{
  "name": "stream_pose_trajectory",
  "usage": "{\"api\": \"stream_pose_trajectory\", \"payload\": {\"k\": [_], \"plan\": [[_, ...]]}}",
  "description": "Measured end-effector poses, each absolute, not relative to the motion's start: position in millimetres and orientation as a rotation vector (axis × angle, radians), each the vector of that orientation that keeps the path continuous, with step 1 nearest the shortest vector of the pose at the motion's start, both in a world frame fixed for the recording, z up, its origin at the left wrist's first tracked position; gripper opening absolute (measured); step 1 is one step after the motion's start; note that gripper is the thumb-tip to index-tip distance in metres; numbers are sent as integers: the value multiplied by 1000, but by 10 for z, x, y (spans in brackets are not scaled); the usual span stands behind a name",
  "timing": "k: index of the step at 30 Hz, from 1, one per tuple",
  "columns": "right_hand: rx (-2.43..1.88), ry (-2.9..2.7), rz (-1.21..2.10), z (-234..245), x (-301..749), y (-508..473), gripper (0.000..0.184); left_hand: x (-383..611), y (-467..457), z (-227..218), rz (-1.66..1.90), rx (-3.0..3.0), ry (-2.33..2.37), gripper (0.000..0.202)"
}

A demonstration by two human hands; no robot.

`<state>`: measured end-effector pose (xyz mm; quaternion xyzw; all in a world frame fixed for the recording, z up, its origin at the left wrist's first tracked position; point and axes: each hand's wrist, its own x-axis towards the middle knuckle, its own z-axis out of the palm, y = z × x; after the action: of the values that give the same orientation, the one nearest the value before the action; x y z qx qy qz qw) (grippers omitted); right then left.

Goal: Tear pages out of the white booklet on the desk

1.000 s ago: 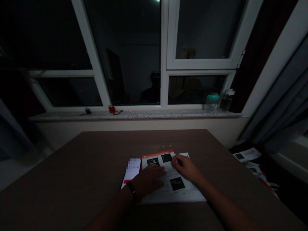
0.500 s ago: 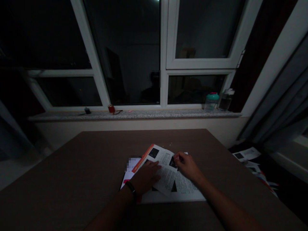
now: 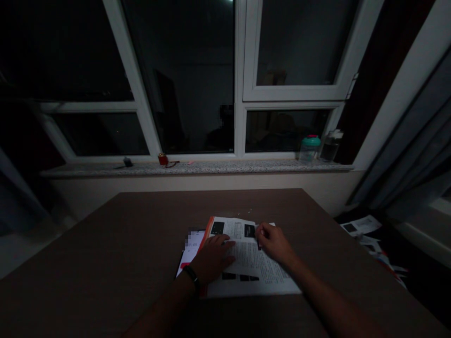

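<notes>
My left hand [image 3: 213,258], with a dark band on its wrist, lies with its fingers apart on a printed sheet [image 3: 243,258]. The sheet has an orange left edge, lines of text and dark pictures. It rests on another printed page [image 3: 278,277] of similar look. My right hand [image 3: 273,241] is closed in a pinch at the sheet's right edge. What sits between those fingertips is too dark and small to make out. A phone [image 3: 190,256] with a lit screen lies to the left, partly covered by the paper and my left hand.
Small white scraps [image 3: 249,210] lie on the brown table [image 3: 105,253] beyond the paper. On the granite windowsill [image 3: 218,166] stand a green-lidded bottle [image 3: 310,149], a clear bottle [image 3: 330,148] and a small red object [image 3: 163,159]. Loose printed papers [image 3: 366,226] lie beyond the table's right side.
The upper sheet has turned from a slant to nearly straight over the page beneath, its top left corner moving left. Both hands stay in nearly the same places.
</notes>
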<state>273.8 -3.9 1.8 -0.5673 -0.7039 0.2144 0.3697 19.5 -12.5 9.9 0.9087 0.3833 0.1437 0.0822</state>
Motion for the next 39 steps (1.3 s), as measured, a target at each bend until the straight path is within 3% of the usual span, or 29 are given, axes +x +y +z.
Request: {"api": "stream_pose_trajectory", "payload": {"k": [4, 15, 24, 39], "plan": [[-1485, -1836, 512, 2, 2779, -17, 11, 195, -136, 120, 418, 2706, 1144, 38], [-1666, -1942, 406, 4, 3007, 40, 12, 200, -136, 142, 448, 2679, 1035, 36], [-1528, -1918, 395, 66, 2981, 34, 9, 207, -169, 204, 414, 2662, 932, 37], [-977, -1668, 964, 81, 2794, -94, 44, 266, -286, 249, 377, 2395, 800, 47]]}}
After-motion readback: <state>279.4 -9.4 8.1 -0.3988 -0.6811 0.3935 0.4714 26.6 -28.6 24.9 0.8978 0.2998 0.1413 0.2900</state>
